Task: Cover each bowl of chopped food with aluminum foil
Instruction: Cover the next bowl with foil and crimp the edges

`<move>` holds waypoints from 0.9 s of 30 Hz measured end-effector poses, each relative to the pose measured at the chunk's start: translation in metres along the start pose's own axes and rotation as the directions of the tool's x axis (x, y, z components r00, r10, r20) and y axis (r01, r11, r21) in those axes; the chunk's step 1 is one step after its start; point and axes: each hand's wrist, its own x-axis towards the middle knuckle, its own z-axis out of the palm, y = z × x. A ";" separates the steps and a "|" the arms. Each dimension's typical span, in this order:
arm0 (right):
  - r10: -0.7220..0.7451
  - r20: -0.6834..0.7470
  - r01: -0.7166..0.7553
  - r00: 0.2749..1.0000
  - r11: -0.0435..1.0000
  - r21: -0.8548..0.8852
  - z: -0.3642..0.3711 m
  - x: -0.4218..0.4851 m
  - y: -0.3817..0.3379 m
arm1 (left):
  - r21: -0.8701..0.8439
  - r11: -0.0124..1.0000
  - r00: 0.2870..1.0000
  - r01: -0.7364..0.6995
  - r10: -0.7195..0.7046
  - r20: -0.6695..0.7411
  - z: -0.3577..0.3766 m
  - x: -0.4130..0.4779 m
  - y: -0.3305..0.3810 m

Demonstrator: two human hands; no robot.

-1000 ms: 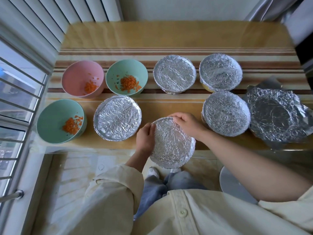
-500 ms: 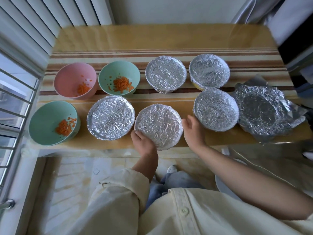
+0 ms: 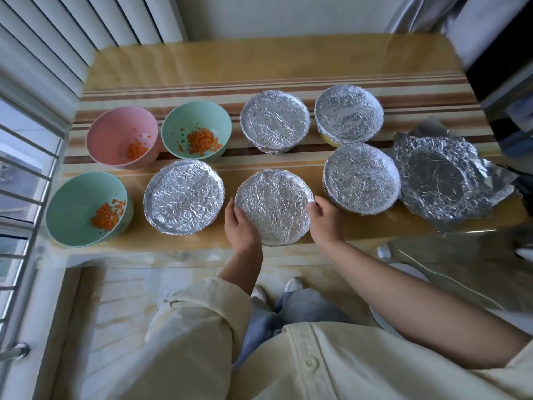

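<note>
Head view: the round bowl wrapped in crumpled aluminium foil [image 3: 274,206] sat upright near the front edge of the striped yellow table [image 3: 259,62]. Its foil face pointed up; being round, it had no long axis. The left hand [image 3: 240,226] curled round its left rim and the right hand [image 3: 326,219] curled against its right rim, both holding it.

Four more were covered:
- left foil-topped bowl [image 3: 184,196]
- right foil-topped bowl [image 3: 362,177]
- back-middle foil-topped bowl [image 3: 275,121]
- back-right foil-topped bowl [image 3: 349,112]

Three were uncovered, each holding chopped orange pieces [image 3: 202,140]:
- pink bowl [image 3: 115,134]
- back mint-green bowl [image 3: 184,116]
- front-left mint-green bowl [image 3: 72,203]

A loose bowl-shaped foil sheet [image 3: 441,180] lay at the right end.
</note>
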 end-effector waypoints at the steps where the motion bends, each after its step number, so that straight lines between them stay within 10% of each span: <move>1: 0.002 -0.008 -0.002 1.000 1.000 0.007 0.001 0.000 -0.001 | -0.014 1.000 1.000 0.006 -0.007 -0.018 0.001 0.001 0.000; 20: 0.142 0.218 -0.146 0.965 0.989 0.000 -0.007 0.013 -0.012 | -0.035 0.996 0.996 0.082 -0.081 0.026 0.005 0.007 -0.005; 27: -0.395 0.116 0.409 0.911 0.835 -0.367 -0.036 0.022 -0.015 | -0.060 0.994 0.996 0.092 -0.093 0.001 0.009 0.010 -0.005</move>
